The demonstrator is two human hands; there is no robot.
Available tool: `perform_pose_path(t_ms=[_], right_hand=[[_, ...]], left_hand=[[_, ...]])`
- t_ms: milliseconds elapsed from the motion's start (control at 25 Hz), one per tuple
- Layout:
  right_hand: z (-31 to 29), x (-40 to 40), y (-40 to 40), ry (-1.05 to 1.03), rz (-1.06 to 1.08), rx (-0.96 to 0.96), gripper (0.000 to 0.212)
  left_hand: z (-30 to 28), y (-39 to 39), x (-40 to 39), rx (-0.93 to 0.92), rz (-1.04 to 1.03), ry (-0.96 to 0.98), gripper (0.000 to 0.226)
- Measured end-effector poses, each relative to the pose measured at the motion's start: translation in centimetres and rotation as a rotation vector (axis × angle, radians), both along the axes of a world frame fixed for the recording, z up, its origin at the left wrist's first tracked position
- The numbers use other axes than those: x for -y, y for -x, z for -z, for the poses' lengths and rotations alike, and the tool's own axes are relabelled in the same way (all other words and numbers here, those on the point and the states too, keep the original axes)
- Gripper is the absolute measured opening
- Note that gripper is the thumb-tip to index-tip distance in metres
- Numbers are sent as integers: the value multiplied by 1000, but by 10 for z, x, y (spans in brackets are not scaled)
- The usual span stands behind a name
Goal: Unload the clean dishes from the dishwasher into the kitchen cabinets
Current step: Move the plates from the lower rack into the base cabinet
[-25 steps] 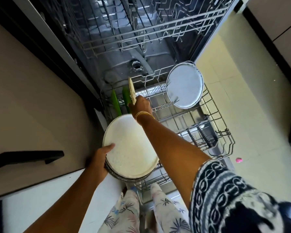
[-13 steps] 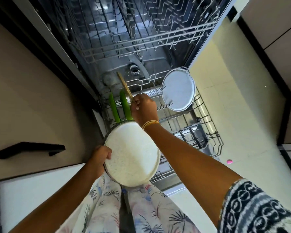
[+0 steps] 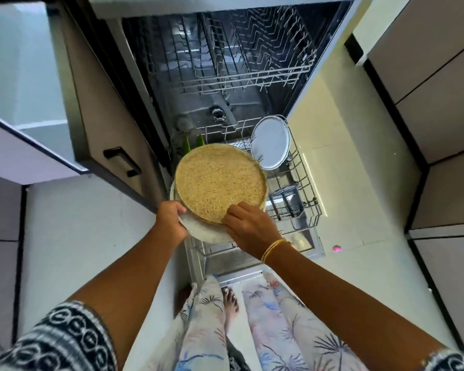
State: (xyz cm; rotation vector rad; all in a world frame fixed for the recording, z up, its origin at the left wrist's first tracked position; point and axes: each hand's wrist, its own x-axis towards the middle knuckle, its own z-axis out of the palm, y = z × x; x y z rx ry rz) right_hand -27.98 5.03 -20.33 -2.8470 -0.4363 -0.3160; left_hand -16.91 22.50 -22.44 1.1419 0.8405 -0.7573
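Observation:
A speckled tan plate (image 3: 220, 183) lies flat on top of a stack of white plates (image 3: 206, 232), held above the pulled-out lower rack (image 3: 300, 194) of the open dishwasher. My left hand (image 3: 170, 219) grips the stack's near-left rim from below. My right hand (image 3: 248, 227) rests its fingers on the tan plate's near edge. One white plate (image 3: 271, 141) stands upright in the rack's far right. Two green plate edges (image 3: 193, 142) peek out behind the stack.
The empty upper rack (image 3: 247, 57) sits inside the dishwasher tub. An open cabinet door (image 3: 110, 145) with a black handle (image 3: 123, 162) hangs at left over the white floor. Beige cabinets (image 3: 434, 103) line the right. A small pink object (image 3: 336, 248) lies on the floor.
My right hand lifted the tan plate out of the rack and laid it flat on the white stack. The stack rose, and my view pulled back from the dishwasher.

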Motion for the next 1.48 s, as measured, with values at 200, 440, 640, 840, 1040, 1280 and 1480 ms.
perform_pose_path(t_ms=[200, 440, 640, 840, 1040, 1280, 1480], right_hand=[[-44, -13, 40, -103, 32, 35, 16], [-62, -24, 33, -1003, 1050, -389, 53], [-36, -94, 38, -1257, 1133, -623, 17], [-38, -185, 26, -1426, 1106, -692, 14], [-40, -255, -30, -1541, 1077, -717, 24], [-45, -291, -127, -1531, 1079, -640, 32], [-50, -303, -213, -1591, 1112, -562, 27]], left_hand=[[-55, 33, -14, -27, 8, 108, 55], [-93, 79, -57, -16, 35, 156, 22], [-92, 96, -135, 149, 40, 54, 29], [-88, 85, -212, 274, 145, -343, 38], [-97, 38, -282, 318, 113, -409, 38], [-94, -58, -313, 316, 36, -479, 30], [-91, -136, -320, 230, 33, -488, 34]])
